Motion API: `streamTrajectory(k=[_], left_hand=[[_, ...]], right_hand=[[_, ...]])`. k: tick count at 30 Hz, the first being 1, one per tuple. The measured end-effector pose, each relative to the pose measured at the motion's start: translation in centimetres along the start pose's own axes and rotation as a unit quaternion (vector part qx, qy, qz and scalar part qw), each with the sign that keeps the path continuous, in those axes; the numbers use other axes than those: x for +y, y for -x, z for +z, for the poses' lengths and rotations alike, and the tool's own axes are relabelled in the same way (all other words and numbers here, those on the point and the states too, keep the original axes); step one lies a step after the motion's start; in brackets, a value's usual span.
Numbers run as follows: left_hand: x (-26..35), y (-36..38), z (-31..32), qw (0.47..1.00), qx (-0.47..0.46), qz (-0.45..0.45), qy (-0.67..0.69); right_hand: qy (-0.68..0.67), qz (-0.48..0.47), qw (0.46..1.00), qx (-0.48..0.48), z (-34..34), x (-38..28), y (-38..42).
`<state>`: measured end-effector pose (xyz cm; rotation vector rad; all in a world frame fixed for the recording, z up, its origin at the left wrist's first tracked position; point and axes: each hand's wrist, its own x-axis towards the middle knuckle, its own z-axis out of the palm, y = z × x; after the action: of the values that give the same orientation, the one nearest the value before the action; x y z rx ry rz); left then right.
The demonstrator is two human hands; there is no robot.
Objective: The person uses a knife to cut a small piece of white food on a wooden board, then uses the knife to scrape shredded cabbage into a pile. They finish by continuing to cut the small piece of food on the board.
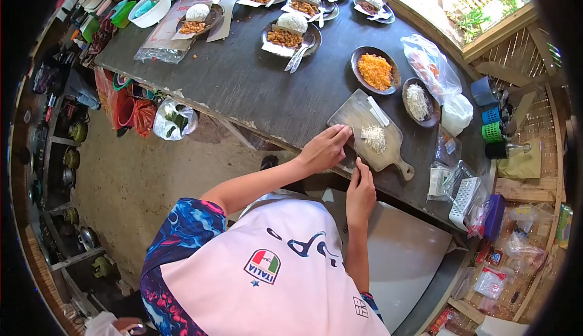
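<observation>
A wooden cutting board [349, 115] with a handle lies at the near edge of the table. On it are a pile of thin white shreds [373, 138] and pale strips [378, 111]. My left hand [328, 147] is over the board's near left corner, its fingers pinched together. Closed below it, my right hand [362, 191] reaches up to the same corner. Between them shows the thin edge of what looks like a knife [354, 144], its handle hidden in my right hand. What my left fingers pinch is hidden.
Beyond the board stand bowls of orange shreds [375, 72] and white shreds [418, 102], beside plastic bags [432, 68]. Several plates of rice [293, 22] with food, spoons and forks fill the far side. A white basket [464, 202] sits at the right edge.
</observation>
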<state>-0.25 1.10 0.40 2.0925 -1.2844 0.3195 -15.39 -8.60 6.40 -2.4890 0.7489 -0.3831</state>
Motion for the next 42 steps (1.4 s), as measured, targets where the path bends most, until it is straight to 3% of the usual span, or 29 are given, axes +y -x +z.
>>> streamTrajectory(k=[18,42], left_hand=[[-0.2,-0.2,-0.2,1.0,-0.013,0.009,-0.005],[-0.7,-0.4,0.0,0.999,-0.042,0.025,-0.014]], right_hand=[[-0.053,-0.007,0.998,0.022,0.6,-0.1,-1.2],[-0.049,0.056,0.997,0.031,0.1,-0.5,0.4]])
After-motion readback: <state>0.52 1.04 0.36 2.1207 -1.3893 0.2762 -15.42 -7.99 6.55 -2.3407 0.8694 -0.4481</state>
